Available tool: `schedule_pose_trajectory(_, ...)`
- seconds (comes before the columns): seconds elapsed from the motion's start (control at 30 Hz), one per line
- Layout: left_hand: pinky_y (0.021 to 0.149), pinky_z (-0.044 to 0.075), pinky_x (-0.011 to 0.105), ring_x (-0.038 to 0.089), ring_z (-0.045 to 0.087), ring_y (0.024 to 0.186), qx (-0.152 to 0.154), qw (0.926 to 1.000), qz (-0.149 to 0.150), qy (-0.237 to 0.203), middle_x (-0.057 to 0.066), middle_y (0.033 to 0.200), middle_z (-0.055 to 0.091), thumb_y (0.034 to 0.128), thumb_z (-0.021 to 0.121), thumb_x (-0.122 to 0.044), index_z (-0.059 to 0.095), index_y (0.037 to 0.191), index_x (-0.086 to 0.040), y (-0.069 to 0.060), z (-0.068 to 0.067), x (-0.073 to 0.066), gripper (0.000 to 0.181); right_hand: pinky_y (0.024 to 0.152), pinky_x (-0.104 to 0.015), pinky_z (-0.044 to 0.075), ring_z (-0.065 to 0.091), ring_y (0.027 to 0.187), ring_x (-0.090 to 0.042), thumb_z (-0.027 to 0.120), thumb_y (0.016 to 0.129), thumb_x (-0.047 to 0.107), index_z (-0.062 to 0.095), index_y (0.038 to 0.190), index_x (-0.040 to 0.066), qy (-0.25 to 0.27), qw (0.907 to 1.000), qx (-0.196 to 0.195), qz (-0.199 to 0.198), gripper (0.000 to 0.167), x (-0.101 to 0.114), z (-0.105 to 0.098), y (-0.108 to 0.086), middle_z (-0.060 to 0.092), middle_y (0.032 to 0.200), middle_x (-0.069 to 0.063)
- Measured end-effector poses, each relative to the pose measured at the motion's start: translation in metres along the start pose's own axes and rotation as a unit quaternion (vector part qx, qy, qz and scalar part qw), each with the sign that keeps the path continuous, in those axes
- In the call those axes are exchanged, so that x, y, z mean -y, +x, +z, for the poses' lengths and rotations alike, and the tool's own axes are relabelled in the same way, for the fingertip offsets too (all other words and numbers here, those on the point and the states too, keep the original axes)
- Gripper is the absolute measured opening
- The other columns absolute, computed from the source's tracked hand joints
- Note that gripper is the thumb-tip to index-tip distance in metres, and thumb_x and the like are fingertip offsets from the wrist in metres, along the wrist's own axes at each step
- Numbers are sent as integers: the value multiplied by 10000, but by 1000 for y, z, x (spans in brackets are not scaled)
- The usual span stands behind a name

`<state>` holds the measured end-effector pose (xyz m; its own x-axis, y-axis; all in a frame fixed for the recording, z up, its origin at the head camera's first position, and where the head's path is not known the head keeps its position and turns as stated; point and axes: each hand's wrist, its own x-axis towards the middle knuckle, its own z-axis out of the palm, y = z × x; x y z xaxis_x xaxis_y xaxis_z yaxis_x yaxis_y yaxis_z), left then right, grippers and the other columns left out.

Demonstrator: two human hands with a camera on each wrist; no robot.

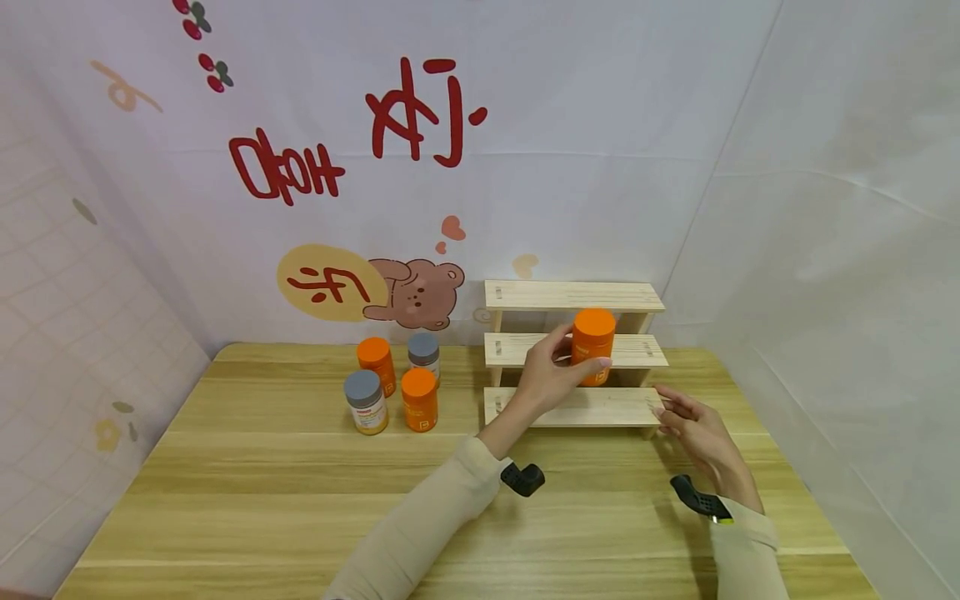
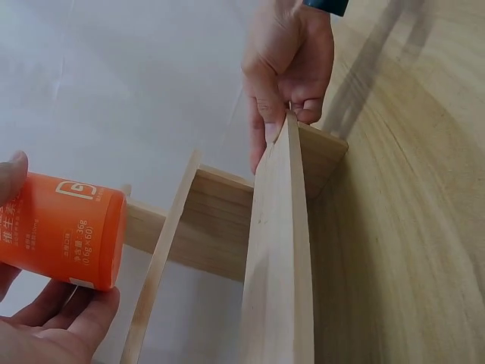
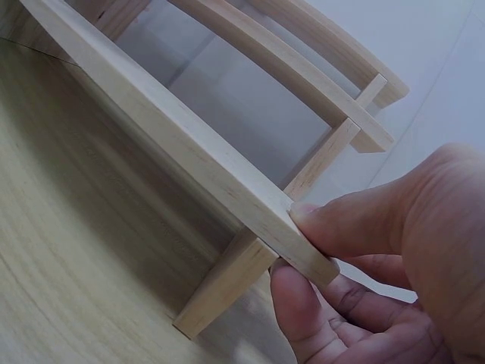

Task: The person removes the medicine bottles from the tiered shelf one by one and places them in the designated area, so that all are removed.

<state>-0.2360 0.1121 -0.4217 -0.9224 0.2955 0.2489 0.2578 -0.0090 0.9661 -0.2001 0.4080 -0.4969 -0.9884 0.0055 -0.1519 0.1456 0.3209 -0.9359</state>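
Note:
My left hand (image 1: 551, 375) grips an orange bottle (image 1: 593, 343) with an orange lid, in front of the middle tier of a three-tier wooden shelf (image 1: 577, 408). In the left wrist view the orange bottle (image 2: 64, 227) shows white print and lies between thumb and fingers, apart from the boards. My right hand (image 1: 697, 429) holds the right end of the lowest board. In the right wrist view its thumb (image 3: 341, 220) presses on top of that board (image 3: 189, 144) while fingers curl underneath.
Left of the shelf on the wooden table (image 1: 300, 500) stand two orange bottles (image 1: 419, 400) and two grey-lidded bottles (image 1: 366, 403), grouped close together. A white printed cloth (image 1: 585, 167) hangs behind the table, with more cloth along both sides.

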Motion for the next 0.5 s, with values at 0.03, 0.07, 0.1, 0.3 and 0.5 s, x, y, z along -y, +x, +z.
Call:
schedule_pose_trajectory(0.03, 901, 600, 274, 147, 700, 1099, -15, 10000, 18, -6, 20, 1306, 685, 888, 817, -344, 577, 1419, -336, -1, -1, 0, 583, 890, -245, 588, 608, 1034, 11, 603, 1051, 232, 312, 1609, 56, 1, 10000, 20, -12, 653, 0, 0, 0, 574, 1224, 97)
schedule_pose_trajectory(0.07, 902, 600, 276, 146, 701, 1093, -20, 10000, 36, -13, 22, 1304, 686, 888, 817, -339, 582, 1413, -328, -3, -2, 0, 575, 888, -246, 589, 608, 1032, 12, 606, 1050, 234, 316, 1608, 59, 11, 10000, 22, -11, 653, 0, 0, 0, 570, 1224, 95)
schedule_pose_trajectory(0.1, 901, 601, 277, 144, 704, 1082, -27, 10000, 47, -37, 24, 1297, 689, 888, 817, -334, 587, 1408, -323, -4, -3, 0, 568, 887, -248, 589, 608, 1032, 11, 607, 1050, 235, 313, 1609, 58, 12, 10000, 40, -25, 656, 0, 0, 0, 568, 1229, 91)
schedule_pose_trajectory(0.3, 923, 589, 260, 100, 696, 1067, -87, 9999, 4, -92, -15, 1265, 693, 881, 823, -335, 598, 1386, -350, -14, -7, 2, 553, 892, -247, 588, 600, 1047, 22, 619, 1043, 264, 312, 1612, 73, -73, 10000, 25, -2, 674, 0, 0, 0, 543, 1275, 60)
schedule_pose_trajectory(0.5, 959, 576, 257, 96, 697, 1083, -132, 9998, -18, -162, -32, 1240, 705, 877, 830, -319, 608, 1358, -362, -24, -14, 3, 531, 898, -241, 584, 598, 1053, 21, 619, 1042, 278, 313, 1613, 76, -87, 10000, -6, 37, 678, 0, -1, 0, 546, 1289, 51)
